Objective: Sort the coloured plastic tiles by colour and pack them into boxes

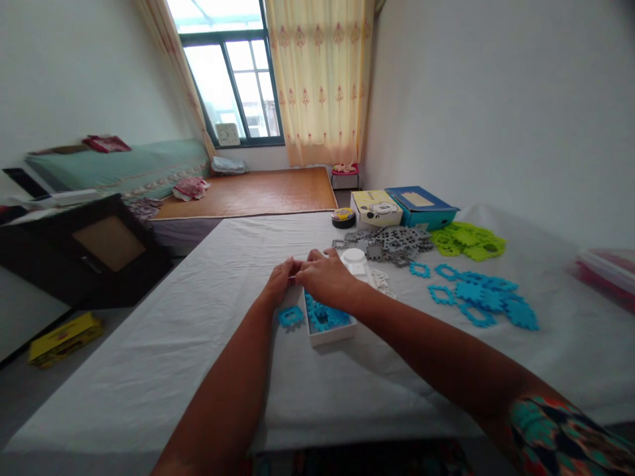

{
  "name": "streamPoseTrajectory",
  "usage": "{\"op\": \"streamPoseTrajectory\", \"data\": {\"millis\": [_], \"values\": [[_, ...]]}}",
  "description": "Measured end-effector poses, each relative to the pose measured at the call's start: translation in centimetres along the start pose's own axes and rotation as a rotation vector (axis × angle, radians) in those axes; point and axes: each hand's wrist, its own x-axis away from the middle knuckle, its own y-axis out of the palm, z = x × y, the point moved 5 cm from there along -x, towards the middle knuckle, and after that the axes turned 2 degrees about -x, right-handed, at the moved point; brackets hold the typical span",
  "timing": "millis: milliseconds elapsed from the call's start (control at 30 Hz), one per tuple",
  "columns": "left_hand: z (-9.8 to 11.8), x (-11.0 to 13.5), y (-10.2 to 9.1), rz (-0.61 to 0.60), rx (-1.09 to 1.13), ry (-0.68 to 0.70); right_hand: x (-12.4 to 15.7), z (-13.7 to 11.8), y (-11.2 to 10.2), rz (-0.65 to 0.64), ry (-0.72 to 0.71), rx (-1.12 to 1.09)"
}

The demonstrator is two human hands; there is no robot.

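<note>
My left hand (280, 284) and my right hand (325, 277) meet over the far left corner of a white open box (333, 337). The fingers of both are bent and pressed together around something small with a reddish edge, mostly hidden by them. Blue toothed plastic pieces (325, 317) fill the near part of the box; my right hand and forearm cover the rest. A single blue toothed frame (291, 317) lies on the cloth just left of the box. Behind my right hand stands a white object with a round top (354, 256).
On the white-covered table (198, 317), grey pieces (391, 241), green pieces (466, 239), blue pieces (483, 294) and white pieces (381, 283) lie in piles to the right. A yellow box (377, 208), a blue box (421, 206) and a round tin (343, 217) stand behind them.
</note>
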Motion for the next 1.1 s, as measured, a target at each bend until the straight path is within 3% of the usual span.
{"op": "streamPoseTrajectory", "data": {"millis": [133, 300, 433, 533, 633, 767, 933, 1000, 1100], "values": [[-0.6, 0.0, 0.4, 0.019, 0.062, -0.033, 1.7, 1.3, -0.3, 0.078, -0.059, -0.097], [-1.2, -0.4, -0.4, 0.055, 0.079, -0.106, 1.3, -3.2, 2.8, 0.053, -0.306, -0.074], [-1.7, -0.9, -1.3, 0.047, 0.236, -0.184, 0.0, -6.2, 4.8, -0.102, -0.315, 0.023], [-1.9, -1.2, -1.4, 0.026, 0.272, -0.234, -0.6, -6.8, 4.5, -0.113, -0.299, 0.027], [-1.9, -1.2, -1.3, 0.022, 0.291, -0.240, -0.3, -6.2, 2.7, -0.034, -0.295, 0.019], [-1.8, -1.0, -1.0, -0.016, 0.293, -0.198, 2.1, -2.9, 0.1, 0.149, -0.121, 0.024], [-1.9, -1.0, -1.3, -0.017, 0.266, -0.207, 7.9, 2.4, -0.3, 0.119, -0.028, -0.129], [-1.9, -1.1, -1.4, -0.010, 0.264, -0.216, 11.1, 6.3, -0.9, 0.189, 0.046, -0.191], [-1.7, -1.2, -1.4, 0.006, 0.251, -0.217, 17.1, 14.8, -1.5, 0.202, 0.320, -0.132]]}}
